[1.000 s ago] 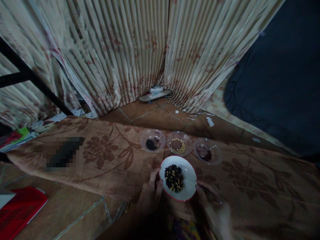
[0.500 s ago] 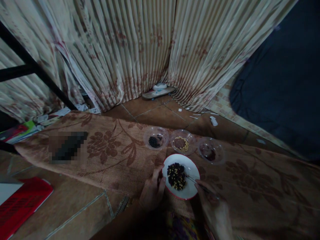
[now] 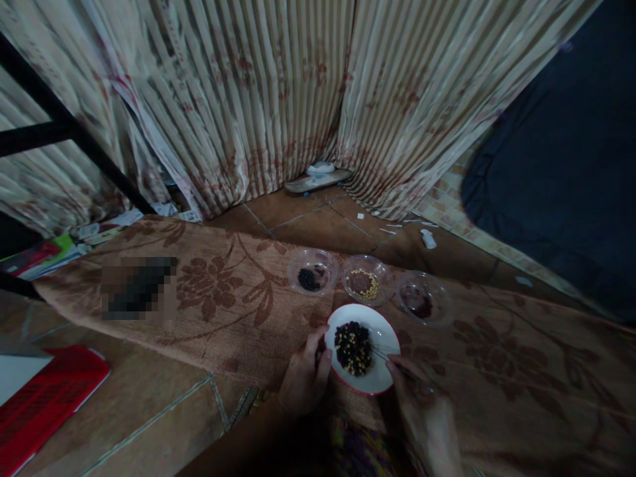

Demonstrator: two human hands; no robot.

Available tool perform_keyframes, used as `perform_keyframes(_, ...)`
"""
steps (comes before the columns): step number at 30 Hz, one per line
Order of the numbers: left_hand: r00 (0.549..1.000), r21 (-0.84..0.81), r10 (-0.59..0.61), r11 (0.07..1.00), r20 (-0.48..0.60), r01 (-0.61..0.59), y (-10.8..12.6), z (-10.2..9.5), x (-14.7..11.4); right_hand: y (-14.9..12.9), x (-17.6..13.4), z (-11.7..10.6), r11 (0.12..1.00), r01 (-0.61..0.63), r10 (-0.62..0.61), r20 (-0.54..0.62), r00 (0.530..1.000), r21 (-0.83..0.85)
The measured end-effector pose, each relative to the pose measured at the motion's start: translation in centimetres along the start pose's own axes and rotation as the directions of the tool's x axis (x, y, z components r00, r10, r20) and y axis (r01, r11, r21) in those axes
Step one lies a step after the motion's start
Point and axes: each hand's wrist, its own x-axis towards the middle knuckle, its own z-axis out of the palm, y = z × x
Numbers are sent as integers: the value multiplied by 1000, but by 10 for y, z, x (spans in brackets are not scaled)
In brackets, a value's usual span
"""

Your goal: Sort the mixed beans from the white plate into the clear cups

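Left hand [image 3: 301, 381]: thumb and fingers pinching the near-left rim of the white plate [image 3: 386, 331], which sits between my hands on the cloth-covered bench [image 3: 233, 324]. Light grip should do; the plate just mustn't spin or tip under the tool.

Beyond that hand, slightly right: left bowl [image 3: 294, 268], clear, black beans [image 3: 309, 279] inside. Right of the same hand, on the plate: heap of mixed beans [image 3: 354, 348], dark and yellow, piled toward my left-hand side. Straight beyond the plate: middle bowl [image 3: 386, 281], yellow beans [image 3: 370, 288].

Then the tool, thin metal, looks like tweezers [image 3: 380, 353]: pointing left from my right hand [image 3: 422, 404], far end by the heap's right edge. Can't tell if the tips are apart or on a bean. I'd go in low, take loose ones at that edge, squeeze softly; round beans probably shoot out. Right hand itself: fingers pressed together around the tool. Beyond it: right bowl [image 3: 444, 301], something dark red inside, too dim to count.
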Motion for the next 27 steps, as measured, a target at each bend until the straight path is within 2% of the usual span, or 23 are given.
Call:
perform_keyframes(8,1000,-6,20,1000,5,-20,-2,1,0,1,2,2,999,33,-33,-3,999,-20)
perform_keyframes(17,1000,0,13,1000,0,-13,-2,1,0,1,-6,-7,995,-99,100,-59,993,30)
perform_keyframes(27,999,8,35,999,-2,-35,-1,1,0,-1,-5,-5,998,-58,58,-30,998,-7)
